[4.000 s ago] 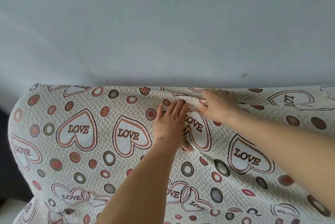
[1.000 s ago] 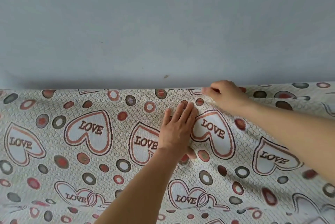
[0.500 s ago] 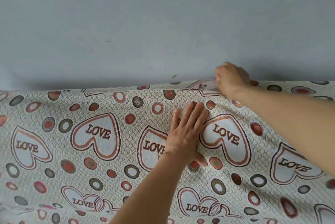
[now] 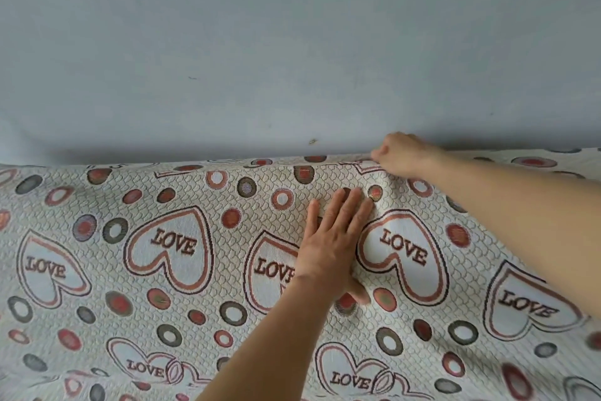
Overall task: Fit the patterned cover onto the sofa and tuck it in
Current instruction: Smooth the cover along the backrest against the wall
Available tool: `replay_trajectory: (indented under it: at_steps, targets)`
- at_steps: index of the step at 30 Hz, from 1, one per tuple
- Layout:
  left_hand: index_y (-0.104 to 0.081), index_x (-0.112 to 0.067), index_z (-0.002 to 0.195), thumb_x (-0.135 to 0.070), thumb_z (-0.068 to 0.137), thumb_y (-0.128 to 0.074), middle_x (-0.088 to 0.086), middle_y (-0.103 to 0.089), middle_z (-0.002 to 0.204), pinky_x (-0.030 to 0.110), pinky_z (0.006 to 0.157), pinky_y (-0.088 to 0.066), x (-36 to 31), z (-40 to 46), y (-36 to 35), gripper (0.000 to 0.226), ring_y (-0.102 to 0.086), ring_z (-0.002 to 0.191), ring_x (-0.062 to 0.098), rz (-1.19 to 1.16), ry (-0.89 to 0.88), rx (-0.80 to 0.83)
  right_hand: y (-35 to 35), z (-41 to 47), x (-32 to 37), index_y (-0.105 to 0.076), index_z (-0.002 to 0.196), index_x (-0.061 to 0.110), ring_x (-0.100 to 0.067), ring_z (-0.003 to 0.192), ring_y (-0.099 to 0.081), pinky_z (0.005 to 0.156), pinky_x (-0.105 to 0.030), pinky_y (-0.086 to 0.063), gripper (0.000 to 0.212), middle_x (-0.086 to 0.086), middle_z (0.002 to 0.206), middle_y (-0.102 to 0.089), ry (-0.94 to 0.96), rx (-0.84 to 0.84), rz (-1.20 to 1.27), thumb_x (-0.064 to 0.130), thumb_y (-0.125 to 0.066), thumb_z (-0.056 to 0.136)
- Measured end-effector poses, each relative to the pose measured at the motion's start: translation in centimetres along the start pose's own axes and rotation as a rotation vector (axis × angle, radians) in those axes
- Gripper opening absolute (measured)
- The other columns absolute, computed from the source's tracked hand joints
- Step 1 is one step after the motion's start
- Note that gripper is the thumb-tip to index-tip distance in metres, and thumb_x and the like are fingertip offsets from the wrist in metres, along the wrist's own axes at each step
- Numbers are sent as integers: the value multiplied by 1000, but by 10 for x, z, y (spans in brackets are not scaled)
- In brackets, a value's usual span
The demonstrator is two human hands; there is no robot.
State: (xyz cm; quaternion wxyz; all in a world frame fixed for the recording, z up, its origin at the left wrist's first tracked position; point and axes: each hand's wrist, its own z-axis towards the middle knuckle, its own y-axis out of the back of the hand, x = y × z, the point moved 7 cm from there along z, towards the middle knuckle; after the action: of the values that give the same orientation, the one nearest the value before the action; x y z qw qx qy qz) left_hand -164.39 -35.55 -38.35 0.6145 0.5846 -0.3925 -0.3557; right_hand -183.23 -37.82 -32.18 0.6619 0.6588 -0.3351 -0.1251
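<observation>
Where pressed flat on the patterned cover (image 4: 182,270): left hand (image 4: 328,244), fingers straight and close together, palm down, thumb splayed out low toward the right; set between two "LOVE" hearts, fingertips just below a small red dot. Forearm entered from the lower edge of the view.

Up and right of the left hand: right hand (image 4: 401,155), fingers curled, gripping the top edge of the cover; exact pinch partly hidden behind the knuckles. Fabric raised in a slight ridge from that grip down toward the left hand's fingertips. Right forearm crossed the cover from the right edge of the view.

Around the left hand on all sides: cover spread wide, cream with a scale-like quilted texture, large outlined hearts lettered "LOVE", scattered red, grey and brown rings and dots. Draped over the sofa, none of the sofa's own surface seen. Lower corners blurred.

Above the left hand, beyond the cover's top edge: wall (image 4: 292,43), plain pale blue-grey, a few small marks, one speck just above the cover's edge, left of the right hand.
</observation>
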Motion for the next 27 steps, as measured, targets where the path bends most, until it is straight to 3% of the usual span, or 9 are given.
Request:
replay_trajectory:
  at_steps: [3, 4, 6, 10, 12, 14, 18, 22, 27]
  targets:
    - [36, -24, 141, -72, 51, -74, -5, 39, 150, 50, 107, 27, -1, 0, 2, 150, 40, 136, 20, 4, 7, 11, -14, -15, 2, -50, 126, 2, -31, 121, -49, 90, -35, -39, 56, -20, 134, -50, 3, 175, 9, 48, -32, 99]
    - [35, -24, 142, -71, 51, -75, -5, 39, 151, 50, 107, 27, -2, -1, 2, 150, 39, 136, 20, 5, 9, 19, -13, -16, 3, -52, 126, 4, -30, 120, -49, 90, -34, -39, 57, -17, 130, -52, 16, 189, 14, 50, -33, 99]
    - [33, -24, 143, -71, 51, -75, -4, 38, 152, 50, 108, 26, -2, -1, 3, 150, 39, 136, 20, -1, 14, 20, -6, -15, 11, -59, 103, 9, -28, 103, -56, 81, -33, -40, 45, -10, 105, -60, 71, 126, 23, 50, -41, 96]
    - [32, -24, 144, -70, 50, -77, -4, 35, 153, 50, 109, 24, -2, -1, 4, 150, 37, 138, 20, -6, 19, 21, -3, -22, 51, -66, 99, 22, -23, 108, -56, 96, -41, -38, 28, 3, 109, -65, 209, -39, 5, 46, -56, 90]
    - [31, -23, 145, -69, 50, -77, -3, 33, 154, 50, 110, 23, -2, -1, 5, 151, 35, 139, 20, -7, 21, 29, -9, -23, 69, -66, 82, 24, -22, 105, -58, 91, -39, -44, 11, 3, 103, -67, 271, -43, 30, 30, -61, 89]
    - [30, -23, 145, -68, 49, -78, -3, 32, 155, 50, 110, 23, -2, -1, 4, 151, 34, 139, 20, -12, 19, 22, -8, -20, 77, -59, 70, 24, -24, 97, -61, 81, -36, -50, 20, 0, 97, -68, 293, -60, -19, 15, -58, 88]
    - [31, -22, 144, -69, 48, -78, -2, 34, 153, 50, 110, 23, -1, -1, 2, 153, 37, 138, 20, 1, 19, 5, -3, -9, 78, -65, 93, 14, -27, 99, -59, 70, -32, -46, 11, -3, 103, -60, 218, -254, -155, 10, -57, 86]
    - [36, -21, 139, -70, 47, -78, -1, 34, 154, 51, 111, 22, 0, 3, -1, 155, 37, 138, 21, 23, 17, 16, -24, 0, 77, -64, 107, 11, -31, 102, -62, 73, -33, -44, 23, -9, 110, -63, 119, -230, -195, 8, -53, 87]
    - [28, -23, 145, -70, 46, -79, -3, 30, 155, 51, 112, 19, 0, 6, 0, 153, 32, 141, 20, 11, 22, 11, -18, 11, 64, -65, 91, 11, -30, 88, -59, 75, -30, -45, 15, -9, 96, -65, 62, -68, -78, 8, -52, 84]
